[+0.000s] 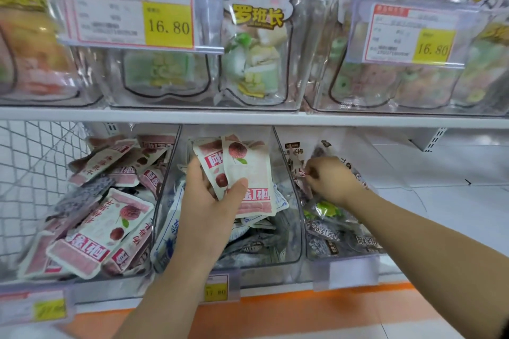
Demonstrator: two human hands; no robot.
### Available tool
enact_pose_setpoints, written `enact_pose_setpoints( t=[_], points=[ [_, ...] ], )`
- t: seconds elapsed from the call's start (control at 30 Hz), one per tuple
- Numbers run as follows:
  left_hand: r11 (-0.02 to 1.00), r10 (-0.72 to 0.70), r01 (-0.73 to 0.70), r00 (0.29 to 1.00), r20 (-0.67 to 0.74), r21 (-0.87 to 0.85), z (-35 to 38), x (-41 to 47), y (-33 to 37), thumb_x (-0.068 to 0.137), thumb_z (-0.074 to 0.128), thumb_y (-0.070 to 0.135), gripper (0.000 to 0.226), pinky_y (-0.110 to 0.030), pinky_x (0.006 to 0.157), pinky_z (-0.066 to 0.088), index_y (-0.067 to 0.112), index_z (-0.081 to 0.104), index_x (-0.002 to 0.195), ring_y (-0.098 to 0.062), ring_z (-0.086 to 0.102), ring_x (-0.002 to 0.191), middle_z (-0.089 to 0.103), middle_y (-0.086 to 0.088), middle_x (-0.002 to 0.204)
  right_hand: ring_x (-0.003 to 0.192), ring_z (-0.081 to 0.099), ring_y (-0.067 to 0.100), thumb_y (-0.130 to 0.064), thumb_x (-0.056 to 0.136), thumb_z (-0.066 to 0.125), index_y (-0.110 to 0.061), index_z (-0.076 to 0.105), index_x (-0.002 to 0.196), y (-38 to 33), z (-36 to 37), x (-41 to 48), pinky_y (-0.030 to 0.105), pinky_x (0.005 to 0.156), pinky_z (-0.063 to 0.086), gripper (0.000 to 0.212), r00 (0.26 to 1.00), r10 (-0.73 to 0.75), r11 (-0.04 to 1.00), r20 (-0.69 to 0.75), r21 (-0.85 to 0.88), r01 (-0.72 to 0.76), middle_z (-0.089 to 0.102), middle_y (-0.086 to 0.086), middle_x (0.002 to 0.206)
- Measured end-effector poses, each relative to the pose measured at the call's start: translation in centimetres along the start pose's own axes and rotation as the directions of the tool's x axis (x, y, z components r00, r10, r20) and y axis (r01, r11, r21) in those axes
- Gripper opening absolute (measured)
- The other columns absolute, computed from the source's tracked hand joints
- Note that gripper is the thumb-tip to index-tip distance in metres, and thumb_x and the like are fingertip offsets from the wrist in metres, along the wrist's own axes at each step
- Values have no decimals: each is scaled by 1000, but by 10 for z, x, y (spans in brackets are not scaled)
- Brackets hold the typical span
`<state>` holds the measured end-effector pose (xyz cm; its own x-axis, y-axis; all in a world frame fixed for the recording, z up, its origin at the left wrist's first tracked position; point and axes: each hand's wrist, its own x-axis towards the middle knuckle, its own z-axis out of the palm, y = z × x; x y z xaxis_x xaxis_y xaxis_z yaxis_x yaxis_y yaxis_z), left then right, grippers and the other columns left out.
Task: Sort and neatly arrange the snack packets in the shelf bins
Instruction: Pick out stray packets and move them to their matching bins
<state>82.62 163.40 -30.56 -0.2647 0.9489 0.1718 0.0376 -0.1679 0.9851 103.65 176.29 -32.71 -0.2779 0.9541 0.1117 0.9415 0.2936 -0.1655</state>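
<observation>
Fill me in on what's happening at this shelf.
A person is sorting snack packets in the clear bins on the lower shelf. The left hand grips a small stack of pink packets above the middle bin. The right hand reaches into the right bin and pinches a packet there. The left bin is a loose jumble, mostly of the same pink kind, so the sorting is not done.

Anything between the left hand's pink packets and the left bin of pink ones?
Yes: the clear divider wall stands between the pink packets, held by the left hand over the middle bin, and the left bin.
</observation>
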Motion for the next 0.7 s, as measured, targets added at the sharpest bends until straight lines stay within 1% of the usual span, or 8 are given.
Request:
enact_pose_setpoints(
  t=[0.1, 0.17, 0.23, 0.3, 0.37, 0.47, 0.6, 0.7],
  points=[
    [1000, 13, -13, 1000, -19, -17, -5, -10, 3, 87, 64, 9, 37, -13, 65, 52, 32, 51, 113, 4, 66, 86, 68, 21, 94, 63, 53, 25, -16, 92, 53, -10, 56, 79, -3, -12, -15, 27, 53, 33, 15, 967, 91, 982, -239, 184, -47, 56, 7, 68],
    [999, 18, -19, 999, -42, -45, -12, -18, 6, 87, 63, 7, 38, -13, 63, 52, 31, 51, 114, 3, 66, 86, 68, 21, 94, 56, 49, 21, -18, 93, 55, -10, 55, 81, -11, -26, -33, 25, 47, 32, 15, 925, 144, 946, -352, 324, -23, 55, 3, 62],
    [997, 23, -28, 998, -64, -71, -20, -26, 9, 88, 63, 6, 38, -14, 64, 53, 31, 51, 114, 2, 67, 87, 69, 19, 96, 58, 48, 16, -18, 92, 57, -12, 53, 80, -25, -38, -59, 19, 50, 33, 14, 905, 86, 935, -417, 347, 71, 52, -4, 63],
    [996, 27, -35, 995, -96, -78, -29, -34, 12, 88, 63, 7, 37, -17, 64, 54, 32, 51, 112, 1, 67, 86, 69, 19, 95, 68, 53, 22, -18, 91, 56, -13, 54, 83, -43, -46, -86, 31, 55, 42, 10, 873, -94, 943, -479, 238, 233, 57, 0, 76],
    [995, 26, -38, 992, -122, -93, -41, -41, 16, 88, 62, 7, 34, -14, 62, 52, 32, 52, 109, 1, 67, 85, 69, 20, 92, 77, 61, 23, -27, 89, 48, -20, 51, 91, -68, -52, -106, 35, 59, 48, 7, 829, -276, 919, -486, 118, 376, 64, 1, 92],
    [996, 36, -50, 984, -174, -78, -62, -48, 20, 87, 63, 7, 34, -17, 64, 53, 35, 52, 103, 1, 67, 84, 70, 21, 90, 86, 65, 16, -30, 87, 43, -28, 45, 95, -113, -53, -115, 28, 65, 52, 8, 772, -458, 857, -442, 13, 515, 68, -3, 100],
    [997, 48, -67, 943, -330, -45, -106, -54, 20, 87, 64, 7, 33, -25, 71, 55, 27, 52, 111, -2, 66, 87, 68, 12, 97, 84, 62, 13, -26, 87, 45, -23, 51, 93, -174, -45, -102, 23, 64, 45, 9, 706, -563, 775, -429, 23, 631, 68, -4, 100],
    [997, 72, -68, 889, -452, 26, -144, -54, 13, 86, 65, 7, 36, -34, 77, 53, 26, 49, 111, -5, 63, 90, 63, 12, 98, 75, 64, 18, -27, 88, 45, -15, 62, 89, -213, -36, -83, 31, 57, 48, 21, 698, -572, 753, -431, 61, 655, 68, -3, 94]
  ],
)
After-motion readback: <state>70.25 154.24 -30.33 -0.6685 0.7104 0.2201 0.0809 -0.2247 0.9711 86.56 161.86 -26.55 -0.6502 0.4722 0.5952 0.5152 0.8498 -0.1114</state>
